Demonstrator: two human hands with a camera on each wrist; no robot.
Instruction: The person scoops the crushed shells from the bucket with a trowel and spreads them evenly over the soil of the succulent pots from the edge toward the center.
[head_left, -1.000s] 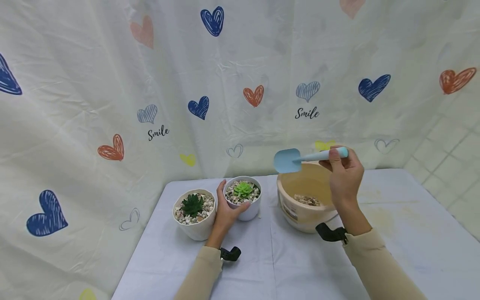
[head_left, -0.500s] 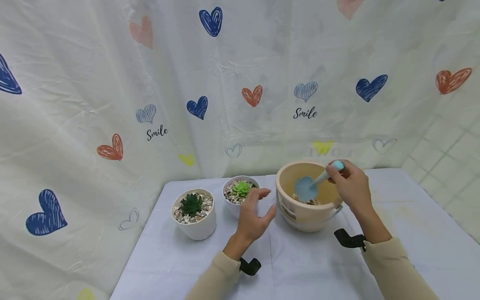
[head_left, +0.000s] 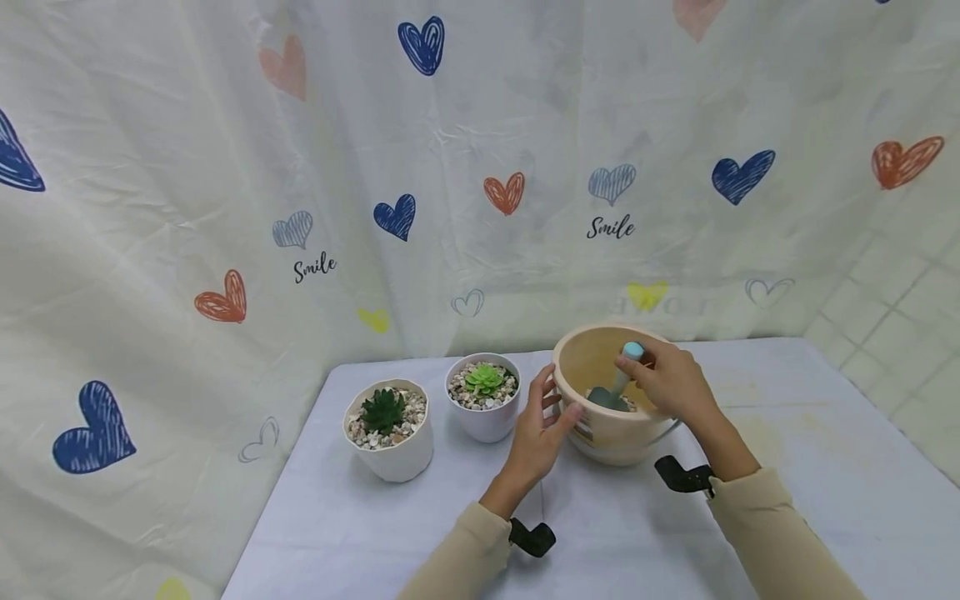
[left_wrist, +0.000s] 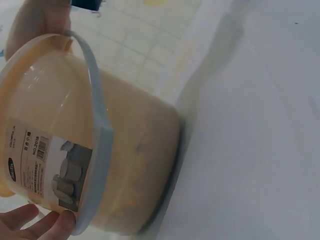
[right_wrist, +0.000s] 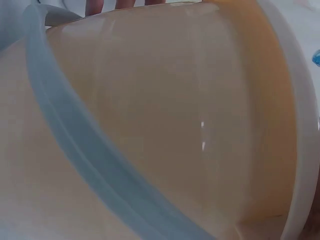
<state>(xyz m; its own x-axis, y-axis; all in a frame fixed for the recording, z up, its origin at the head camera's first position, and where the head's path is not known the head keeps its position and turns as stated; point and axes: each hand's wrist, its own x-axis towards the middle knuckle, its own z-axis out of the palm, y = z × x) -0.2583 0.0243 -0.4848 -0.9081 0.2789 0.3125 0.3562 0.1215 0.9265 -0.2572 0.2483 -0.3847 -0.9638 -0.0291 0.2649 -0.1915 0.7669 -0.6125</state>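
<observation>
A cream plastic bucket (head_left: 615, 435) stands on the table, with a layer of pebbles (head_left: 631, 404) at its bottom. My right hand (head_left: 671, 382) reaches over the rim and grips the handle of a light-blue hand trowel (head_left: 622, 381), whose blade points down at the pebbles. My left hand (head_left: 534, 433) holds the bucket's left side, thumb at the front of the rim. In the left wrist view, fingertips (left_wrist: 62, 226) touch the wall below a printed label (left_wrist: 50, 170). A grey-blue carrying handle (right_wrist: 95, 147) hangs across the outside of the bucket in both wrist views.
Left of the bucket stands a small white pot (head_left: 487, 423) with a bright green succulent (head_left: 483, 379) in pebbles. Farther left is a larger white pot (head_left: 397, 462) with a dark green succulent (head_left: 382, 410). A heart-printed curtain (head_left: 480, 275) hangs behind the white-covered table (head_left: 600, 542).
My left hand has left the small white pot and moved right onto the bucket. My right hand has lowered the trowel into the bucket, turning its blade from level to downward.
</observation>
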